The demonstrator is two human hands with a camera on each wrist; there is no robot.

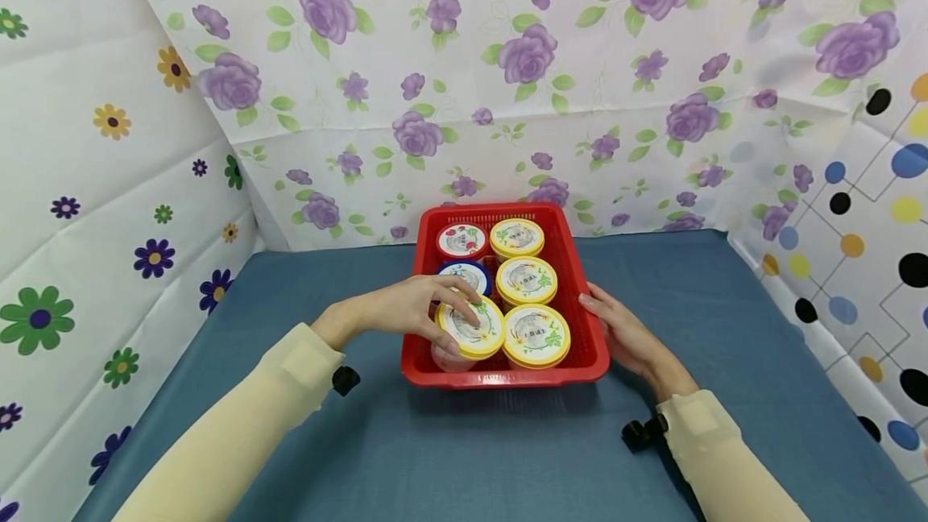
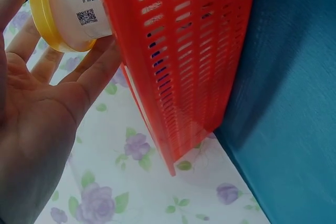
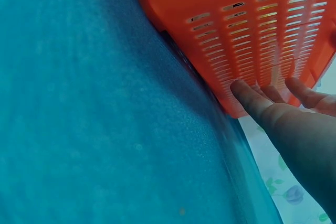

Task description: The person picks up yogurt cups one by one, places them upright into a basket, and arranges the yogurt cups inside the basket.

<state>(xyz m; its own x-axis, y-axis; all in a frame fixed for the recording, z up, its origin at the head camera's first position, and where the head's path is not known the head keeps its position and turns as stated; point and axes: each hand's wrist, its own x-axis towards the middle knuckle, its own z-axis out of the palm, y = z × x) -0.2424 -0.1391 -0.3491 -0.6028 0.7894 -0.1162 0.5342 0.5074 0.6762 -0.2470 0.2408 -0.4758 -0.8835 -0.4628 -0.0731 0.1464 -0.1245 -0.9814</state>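
A red plastic basket (image 1: 500, 379) holds several round tubs with printed lids. At its front left corner my left hand (image 1: 416, 304) grips a yellow-lidded tub (image 1: 474, 329) by the lid and side, fingers spread over the top. The left wrist view shows this tub (image 2: 79, 11) partly above the basket's rim, barcode on its side. My right hand (image 1: 627, 333) touches the right side of the basket, and in the right wrist view its fairly straight fingers (image 3: 257, 103) rest against the slotted wall (image 3: 247, 51). Its thumb is mostly hidden there.
Inside the basket are a red-lidded tub (image 1: 462, 240), a blue-lidded tub (image 1: 467, 274) and a right-hand column of yellow-lidded tubs (image 1: 527, 280). A blue-grey cloth (image 1: 326, 449) covers the table. A flowered curtain (image 1: 464, 103) hangs close behind the basket; patterned sheets stand at both sides.
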